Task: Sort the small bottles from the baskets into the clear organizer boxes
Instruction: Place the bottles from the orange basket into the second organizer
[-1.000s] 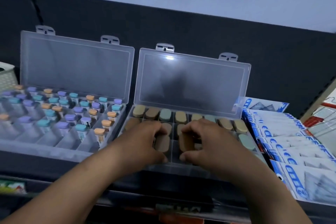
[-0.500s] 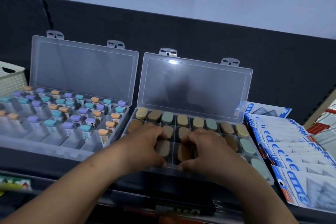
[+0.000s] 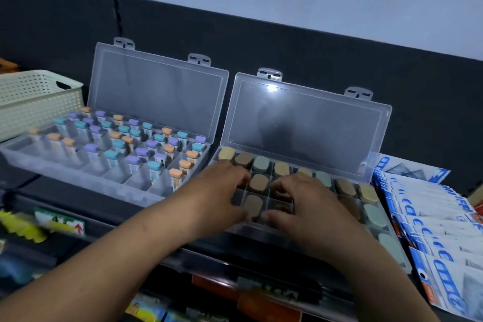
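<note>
I'm still holding left hand (image 3: 222, 191) and right hand (image 3: 303, 206) curled over the organizer box (image 3: 261, 230) — whether they're pinching bottles I cannot tell — so no progress.

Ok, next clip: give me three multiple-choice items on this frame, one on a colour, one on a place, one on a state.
1. The bottle caps in the left organizer box are:
A. purple, teal and orange
B. red and black
C. all white

2. The left hand and right hand are:
A. over the left organizer box
B. over the right organizer box
C. over neither box

3. The right box's lid is:
A. shut
B. open, standing up at the back
C. taken off

Answers:
1 A: those three cap colours fill its rows.
2 B: both hands lie across its compartments.
3 B: the lid rises behind the rows of bottles.
</note>
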`<act>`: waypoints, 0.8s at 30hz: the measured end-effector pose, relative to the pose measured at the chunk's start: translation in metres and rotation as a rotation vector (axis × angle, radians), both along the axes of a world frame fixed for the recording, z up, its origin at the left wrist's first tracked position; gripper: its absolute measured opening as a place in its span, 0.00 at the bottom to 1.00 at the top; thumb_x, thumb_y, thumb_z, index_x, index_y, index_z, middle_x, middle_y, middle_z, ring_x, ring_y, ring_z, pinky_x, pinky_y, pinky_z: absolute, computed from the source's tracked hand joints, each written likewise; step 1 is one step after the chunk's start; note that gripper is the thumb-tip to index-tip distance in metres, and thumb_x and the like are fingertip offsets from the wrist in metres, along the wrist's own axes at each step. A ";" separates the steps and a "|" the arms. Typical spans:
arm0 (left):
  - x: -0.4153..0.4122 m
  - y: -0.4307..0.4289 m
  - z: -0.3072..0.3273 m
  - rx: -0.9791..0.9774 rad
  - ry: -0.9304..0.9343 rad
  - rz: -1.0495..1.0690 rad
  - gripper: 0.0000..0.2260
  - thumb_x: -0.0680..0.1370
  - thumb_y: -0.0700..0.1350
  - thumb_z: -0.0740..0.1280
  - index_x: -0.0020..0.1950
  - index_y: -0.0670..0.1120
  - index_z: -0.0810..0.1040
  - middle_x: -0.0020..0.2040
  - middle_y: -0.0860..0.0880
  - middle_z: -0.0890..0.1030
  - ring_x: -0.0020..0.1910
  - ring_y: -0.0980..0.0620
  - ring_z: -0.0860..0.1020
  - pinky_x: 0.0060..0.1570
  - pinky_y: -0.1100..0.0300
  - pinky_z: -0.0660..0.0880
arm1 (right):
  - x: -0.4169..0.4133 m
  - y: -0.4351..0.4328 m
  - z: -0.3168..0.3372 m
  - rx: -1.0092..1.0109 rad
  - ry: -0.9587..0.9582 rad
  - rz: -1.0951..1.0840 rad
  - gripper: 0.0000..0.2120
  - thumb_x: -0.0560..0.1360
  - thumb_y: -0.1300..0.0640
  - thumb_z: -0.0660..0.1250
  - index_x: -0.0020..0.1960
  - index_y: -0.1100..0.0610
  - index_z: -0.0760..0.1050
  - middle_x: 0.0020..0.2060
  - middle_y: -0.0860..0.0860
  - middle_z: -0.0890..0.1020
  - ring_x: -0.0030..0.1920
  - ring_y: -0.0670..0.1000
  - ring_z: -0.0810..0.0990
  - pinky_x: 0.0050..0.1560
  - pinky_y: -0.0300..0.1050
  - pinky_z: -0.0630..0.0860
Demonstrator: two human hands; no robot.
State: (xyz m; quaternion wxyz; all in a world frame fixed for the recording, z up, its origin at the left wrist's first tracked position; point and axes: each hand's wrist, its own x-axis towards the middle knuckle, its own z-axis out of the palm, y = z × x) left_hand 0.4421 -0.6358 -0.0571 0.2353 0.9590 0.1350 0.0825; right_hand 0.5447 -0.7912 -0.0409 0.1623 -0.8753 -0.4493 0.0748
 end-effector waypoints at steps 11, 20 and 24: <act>-0.106 0.077 0.022 0.543 -0.162 0.205 0.32 0.75 0.59 0.66 0.76 0.50 0.60 0.76 0.47 0.60 0.76 0.45 0.54 0.73 0.50 0.50 | -0.078 0.085 0.009 -0.001 -0.270 0.148 0.34 0.79 0.41 0.59 0.78 0.47 0.47 0.78 0.48 0.51 0.77 0.50 0.49 0.77 0.50 0.48; -0.266 0.192 0.041 0.584 -0.072 0.362 0.34 0.76 0.63 0.60 0.77 0.52 0.55 0.77 0.48 0.57 0.75 0.48 0.54 0.72 0.54 0.51 | -0.209 0.222 0.023 0.030 -0.300 0.271 0.33 0.79 0.41 0.58 0.78 0.49 0.49 0.78 0.49 0.53 0.77 0.51 0.51 0.76 0.49 0.50; -0.335 0.240 0.046 0.590 -0.031 0.419 0.33 0.76 0.63 0.60 0.77 0.52 0.54 0.76 0.49 0.57 0.74 0.49 0.54 0.72 0.54 0.52 | -0.269 0.281 0.030 0.048 -0.285 0.339 0.33 0.78 0.41 0.59 0.78 0.48 0.49 0.78 0.47 0.52 0.77 0.50 0.52 0.75 0.48 0.51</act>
